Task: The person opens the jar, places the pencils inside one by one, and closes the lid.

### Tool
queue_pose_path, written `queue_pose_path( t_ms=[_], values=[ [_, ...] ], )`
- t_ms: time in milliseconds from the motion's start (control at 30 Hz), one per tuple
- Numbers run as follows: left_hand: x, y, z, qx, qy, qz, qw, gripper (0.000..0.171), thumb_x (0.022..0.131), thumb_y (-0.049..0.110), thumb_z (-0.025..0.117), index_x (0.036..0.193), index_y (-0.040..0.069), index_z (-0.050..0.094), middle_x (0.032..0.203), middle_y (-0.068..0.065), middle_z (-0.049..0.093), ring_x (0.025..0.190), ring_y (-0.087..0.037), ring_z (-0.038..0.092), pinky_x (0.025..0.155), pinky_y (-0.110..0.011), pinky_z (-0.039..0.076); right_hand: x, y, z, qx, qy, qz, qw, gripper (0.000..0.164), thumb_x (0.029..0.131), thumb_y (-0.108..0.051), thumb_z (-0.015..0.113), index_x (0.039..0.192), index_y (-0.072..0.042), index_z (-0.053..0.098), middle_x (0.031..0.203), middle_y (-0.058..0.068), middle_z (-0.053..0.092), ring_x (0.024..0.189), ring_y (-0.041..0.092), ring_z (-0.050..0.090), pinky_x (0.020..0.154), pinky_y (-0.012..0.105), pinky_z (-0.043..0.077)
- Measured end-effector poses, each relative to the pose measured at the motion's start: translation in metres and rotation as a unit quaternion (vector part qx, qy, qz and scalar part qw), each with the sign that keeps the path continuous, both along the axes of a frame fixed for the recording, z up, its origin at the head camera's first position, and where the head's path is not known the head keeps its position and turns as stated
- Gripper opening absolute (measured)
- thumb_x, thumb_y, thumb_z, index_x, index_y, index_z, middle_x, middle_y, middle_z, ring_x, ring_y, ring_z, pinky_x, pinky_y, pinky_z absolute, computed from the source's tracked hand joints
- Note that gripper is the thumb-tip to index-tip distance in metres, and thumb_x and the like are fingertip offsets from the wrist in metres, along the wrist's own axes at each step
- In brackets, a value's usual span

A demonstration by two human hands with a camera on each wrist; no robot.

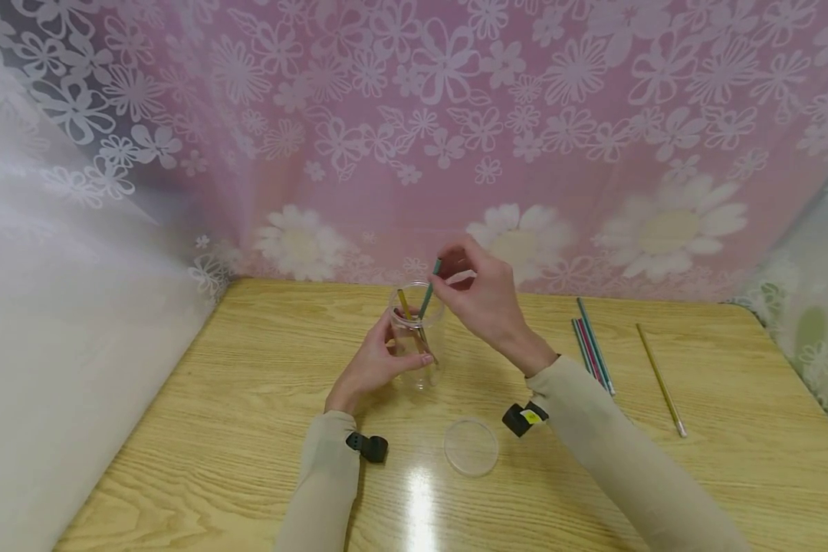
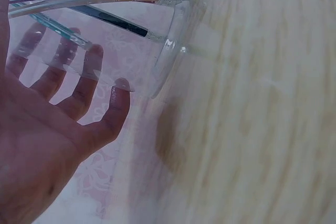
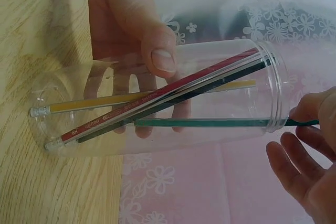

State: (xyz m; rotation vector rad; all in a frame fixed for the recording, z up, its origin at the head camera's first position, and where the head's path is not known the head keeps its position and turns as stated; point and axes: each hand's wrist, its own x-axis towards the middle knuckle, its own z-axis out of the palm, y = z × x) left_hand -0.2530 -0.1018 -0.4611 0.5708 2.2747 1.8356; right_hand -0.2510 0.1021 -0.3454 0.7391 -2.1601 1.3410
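A clear plastic jar (image 1: 421,379) stands on or just above the table; I cannot tell which. My left hand (image 1: 367,369) grips its side, thumb in front and fingers behind. Inside lean a yellow pencil (image 3: 94,102), a red pencil (image 3: 194,74) and a dark pencil (image 3: 220,80), their eraser ends towards the bottom. Over the jar's mouth, my right hand (image 1: 486,295) pinches a green pencil (image 1: 426,299) near its upper end. That pencil's lower part is inside the jar, its tip partway down in the right wrist view.
A round clear lid (image 1: 471,447) lies on the table in front of the jar. To the right, several blue-green and red pencils (image 1: 596,353) lie together, with a single yellow pencil (image 1: 661,379) farther right. A flowered pink curtain (image 1: 386,192) hangs behind the table.
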Motion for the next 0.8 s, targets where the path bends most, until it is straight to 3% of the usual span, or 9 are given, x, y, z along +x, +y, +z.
queue_pose_path(
  t_ms=[200,333,567,800],
  values=[
    [0.0006,0.0004,0.0,-0.006,0.005,0.003,1.0,0.071,0.085,0.025,0.086,0.143,0.039,0.048,0.14,0.001,0.058,0.128,-0.021,0.055,0.103,-0.051,0.05,0.0001,-0.0003,0.0013,0.035,-0.001,-0.016,0.999,0.019,0.088,-0.005,0.079,0.102,-0.006,0.066,0.085,0.007,0.068,0.079,0.017,0.067,0.068,0.034,0.062],
    [0.0005,0.0005,-0.0002,-0.004,0.006,0.003,1.0,0.071,0.085,0.023,0.086,0.143,0.039,0.048,0.139,0.003,0.058,0.127,-0.021,0.055,0.101,-0.048,0.051,0.0006,0.0006,0.0016,0.056,-0.017,-0.025,0.998,0.016,0.088,-0.007,0.079,0.098,-0.007,0.067,0.079,0.005,0.068,0.073,0.014,0.066,0.068,0.034,0.061],
    [0.001,0.0007,-0.0003,-0.003,0.0,0.002,1.0,0.071,0.085,0.023,0.085,0.143,0.04,0.048,0.137,0.003,0.058,0.126,-0.021,0.055,0.101,-0.047,0.05,0.002,0.001,0.003,0.109,-0.049,-0.033,0.992,0.011,0.091,-0.011,0.075,0.099,-0.011,0.068,0.084,0.003,0.071,0.078,0.015,0.068,0.07,0.034,0.06],
    [-0.0001,-0.0002,-0.0015,-0.006,-0.001,0.0,1.0,0.07,0.087,0.024,0.084,0.144,0.037,0.047,0.139,-0.002,0.057,0.128,-0.022,0.054,0.101,-0.045,0.05,0.0028,-0.0006,0.0098,0.173,-0.024,-0.034,0.984,0.008,0.09,-0.011,0.075,0.094,-0.011,0.068,0.082,0.003,0.072,0.083,0.022,0.064,0.07,0.036,0.058]
  ],
)
